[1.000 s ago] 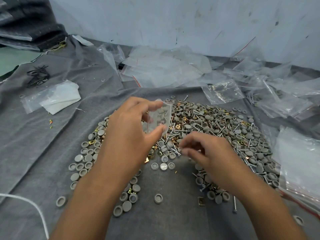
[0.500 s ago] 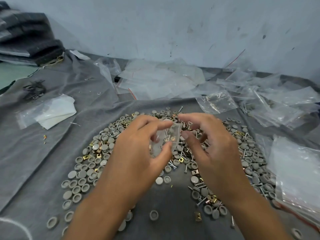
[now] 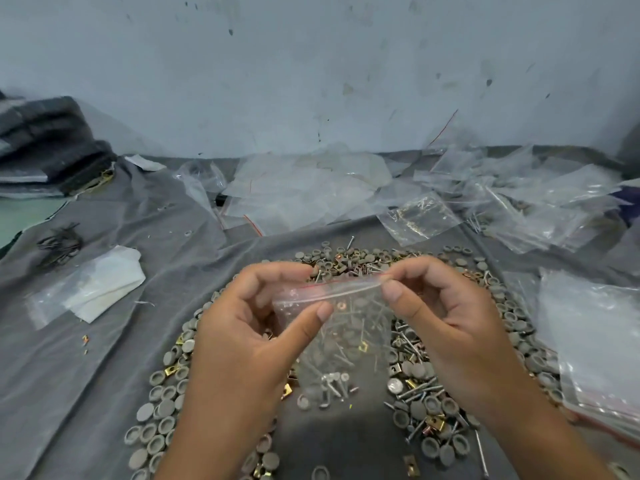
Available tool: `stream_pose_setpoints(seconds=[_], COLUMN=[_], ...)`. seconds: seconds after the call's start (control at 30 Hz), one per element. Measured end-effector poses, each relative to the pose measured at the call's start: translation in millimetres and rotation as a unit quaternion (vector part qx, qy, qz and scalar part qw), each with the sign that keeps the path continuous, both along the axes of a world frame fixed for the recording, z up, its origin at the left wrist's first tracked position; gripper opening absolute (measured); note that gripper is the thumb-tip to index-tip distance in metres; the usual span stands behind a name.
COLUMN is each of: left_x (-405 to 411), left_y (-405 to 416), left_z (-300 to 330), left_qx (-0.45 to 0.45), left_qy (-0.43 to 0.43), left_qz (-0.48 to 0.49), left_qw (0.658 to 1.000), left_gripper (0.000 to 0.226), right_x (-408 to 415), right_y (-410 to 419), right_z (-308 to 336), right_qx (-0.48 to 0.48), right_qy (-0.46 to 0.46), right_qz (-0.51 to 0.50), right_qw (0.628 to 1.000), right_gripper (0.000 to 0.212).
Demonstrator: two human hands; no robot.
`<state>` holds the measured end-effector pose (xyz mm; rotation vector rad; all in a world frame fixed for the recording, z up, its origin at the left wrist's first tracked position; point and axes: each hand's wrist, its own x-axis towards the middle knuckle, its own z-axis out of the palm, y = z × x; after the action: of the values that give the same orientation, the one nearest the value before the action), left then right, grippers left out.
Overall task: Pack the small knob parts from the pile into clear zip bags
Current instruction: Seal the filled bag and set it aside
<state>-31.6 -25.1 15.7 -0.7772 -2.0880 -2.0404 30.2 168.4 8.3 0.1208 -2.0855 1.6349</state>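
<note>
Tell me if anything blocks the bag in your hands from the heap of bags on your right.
Nothing visible does. Both the left hand and right hand pinch the zip bag above the parts pile; the bag heap lies just beyond it.

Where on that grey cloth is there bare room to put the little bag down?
Bare cloth lies left of the knob pile, below the white folded bag. A smaller bare patch sits inside the pile's ring, between the forearms. The right side is crowded with stacked bags.
</note>
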Motion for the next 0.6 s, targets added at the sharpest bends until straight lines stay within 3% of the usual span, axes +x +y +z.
stream_pose_setpoints(seconds=[0.37,0.6], left_x=[4.0,6.9], left_y=[10.5,8.6], left_z=[-2.4,0.3], left_qx=[0.021,0.004], left_qy=[-0.021,-0.019], left_qz=[-0.014,-0.015], left_qw=[0.999,1.000], left_gripper=[0.039,0.038], right_x=[1.8,4.7], right_y=[-18.5,-16.6], right_z=[-3.1,0.0], right_qx=[-0.013,0.049], right_qy=[-0.001,-0.010], right_qz=[0.015,0.026], right_qw=[1.000,0.998], right_gripper=[0.017,0.009])
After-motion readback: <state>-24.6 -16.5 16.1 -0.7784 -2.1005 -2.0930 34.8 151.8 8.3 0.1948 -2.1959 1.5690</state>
